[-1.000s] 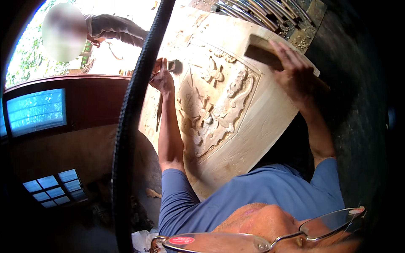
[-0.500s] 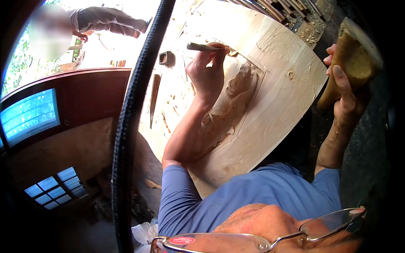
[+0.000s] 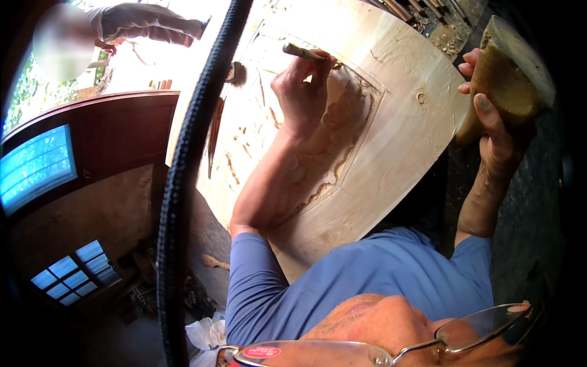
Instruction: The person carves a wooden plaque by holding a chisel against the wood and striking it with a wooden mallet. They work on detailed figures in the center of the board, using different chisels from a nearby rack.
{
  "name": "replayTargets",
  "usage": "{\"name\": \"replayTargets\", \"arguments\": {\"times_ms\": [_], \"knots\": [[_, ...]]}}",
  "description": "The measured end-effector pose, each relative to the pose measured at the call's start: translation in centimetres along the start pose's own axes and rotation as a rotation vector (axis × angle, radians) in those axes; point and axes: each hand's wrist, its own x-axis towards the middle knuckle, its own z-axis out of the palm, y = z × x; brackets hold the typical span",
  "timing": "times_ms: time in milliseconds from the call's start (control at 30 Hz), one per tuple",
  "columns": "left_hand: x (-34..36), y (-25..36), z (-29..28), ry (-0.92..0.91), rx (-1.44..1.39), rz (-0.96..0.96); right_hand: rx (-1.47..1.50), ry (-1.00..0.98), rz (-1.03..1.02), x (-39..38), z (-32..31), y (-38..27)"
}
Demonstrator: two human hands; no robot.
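My left hand (image 3: 301,95) is closed round a carving chisel (image 3: 302,51), gripping it low with the handle's end sticking out to the left. The chisel's working end is at the upper end of a carved relief (image 3: 342,116), though my fingers hide the blade's tip. This relief is cut into a large pale wooden board (image 3: 409,134), and my left forearm lies across part of it. Off the board's right edge, my right hand (image 3: 495,131) holds up a worn wooden mallet (image 3: 512,76), thumb on the near side and fingertips showing at its left. The mallet is apart from the chisel.
Wood chips (image 3: 235,165) lie on the board's left part. Several tools (image 3: 400,9) lie beyond its far edge. A dark small block (image 3: 234,72) sits partly behind the black cable (image 3: 183,153) crossing the view. Another person's legs (image 3: 143,21) show at upper left.
The whole view has shifted slightly. The chisel's handle now slopes more, its outer end moved a little to the right. The mallet, still in my right hand, has turned slightly.
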Motion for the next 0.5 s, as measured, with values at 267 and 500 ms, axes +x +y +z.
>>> {"name": "replayTargets", "arguments": {"times_ms": [267, 500], "knots": [[0.7, -0.4, 0.8, -0.013, 0.083, 0.08, -0.334, -0.039, -0.072, -0.3, 0.7, 0.1], [1.7, -1.6, 0.5, -0.144, 0.079, 0.198, -0.645, -0.179, -0.518, 4.5, 4.5, -1.5]]}}
